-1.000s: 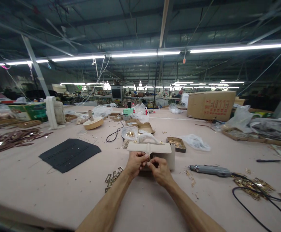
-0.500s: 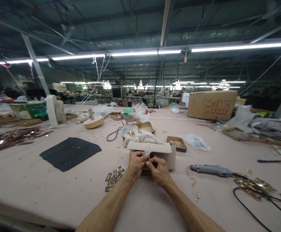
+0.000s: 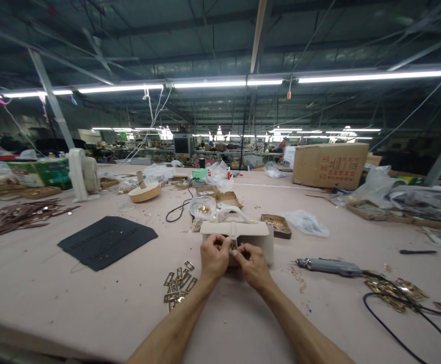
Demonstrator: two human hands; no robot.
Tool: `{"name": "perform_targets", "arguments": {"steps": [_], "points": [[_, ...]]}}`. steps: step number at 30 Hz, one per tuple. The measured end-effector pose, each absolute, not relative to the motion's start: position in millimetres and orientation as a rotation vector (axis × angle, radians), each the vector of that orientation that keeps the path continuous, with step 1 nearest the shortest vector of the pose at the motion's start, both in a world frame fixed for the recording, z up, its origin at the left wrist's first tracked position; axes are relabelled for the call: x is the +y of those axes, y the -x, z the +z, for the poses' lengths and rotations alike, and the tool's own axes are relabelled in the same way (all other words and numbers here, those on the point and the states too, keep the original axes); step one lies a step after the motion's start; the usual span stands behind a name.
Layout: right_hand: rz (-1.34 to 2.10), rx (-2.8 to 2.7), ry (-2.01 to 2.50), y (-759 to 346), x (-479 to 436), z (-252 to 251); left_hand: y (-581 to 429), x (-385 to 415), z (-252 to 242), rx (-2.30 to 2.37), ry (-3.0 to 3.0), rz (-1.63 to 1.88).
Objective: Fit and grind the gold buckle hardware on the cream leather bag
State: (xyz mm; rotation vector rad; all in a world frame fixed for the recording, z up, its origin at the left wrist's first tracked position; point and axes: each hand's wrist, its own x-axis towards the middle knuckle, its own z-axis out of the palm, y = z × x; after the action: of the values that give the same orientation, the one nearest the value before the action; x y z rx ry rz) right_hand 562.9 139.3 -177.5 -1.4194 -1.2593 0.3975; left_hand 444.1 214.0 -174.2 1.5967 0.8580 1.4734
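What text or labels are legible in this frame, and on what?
No text can be quoted here.
Cardboard box: red printed characters and a grid on its front, too blurred to read.
Green carton at far left: printing on it, too small to read.
Cream handbag under the left hand and right hand: no marking visible.
Grey power tool: no label visible.

I note one cream handbag (image 3: 256,233) standing upright on the pink table (image 3: 91,303), near its middle and well back from the near edge. Its flap lies closed over the top; front centre is covered.
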Motion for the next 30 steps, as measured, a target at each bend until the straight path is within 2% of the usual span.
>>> {"name": "perform_targets", "arguments": {"steps": [3, 5, 9, 16, 20, 25, 30], "points": [[0.559, -1.210, 1.310, -571.1, 139.1, -173.3, -434.5, 210.9, -170.0, 0.784, -2.035, 1.767], [0.676, -1.188, 1.219, -575.2, 138.2, -171.3, -430.5, 210.1, -168.3, 0.626, -2.240, 1.844], [0.831, -1.158, 1.060, -576.8, 136.0, -169.7, -428.9, 213.6, -169.8, 0.390, -2.414, 1.852], [1.002, -1.029, 0.844, -566.0, 132.1, -161.3, -431.9, 217.7, -168.1, 0.136, -2.308, 1.755], [0.890, -1.149, 0.946, -563.6, 127.8, -164.2, -435.1, 211.4, -162.9, 0.223, -2.021, 1.669], [0.438, -1.884, 1.364, -551.4, 128.5, -189.4, -437.1, 211.6, -163.5, 0.258, -1.642, 1.490], [0.353, -2.120, 1.317, -522.3, 129.5, -214.0, -437.9, 212.2, -164.7, 0.197, -1.609, 1.517]]}}
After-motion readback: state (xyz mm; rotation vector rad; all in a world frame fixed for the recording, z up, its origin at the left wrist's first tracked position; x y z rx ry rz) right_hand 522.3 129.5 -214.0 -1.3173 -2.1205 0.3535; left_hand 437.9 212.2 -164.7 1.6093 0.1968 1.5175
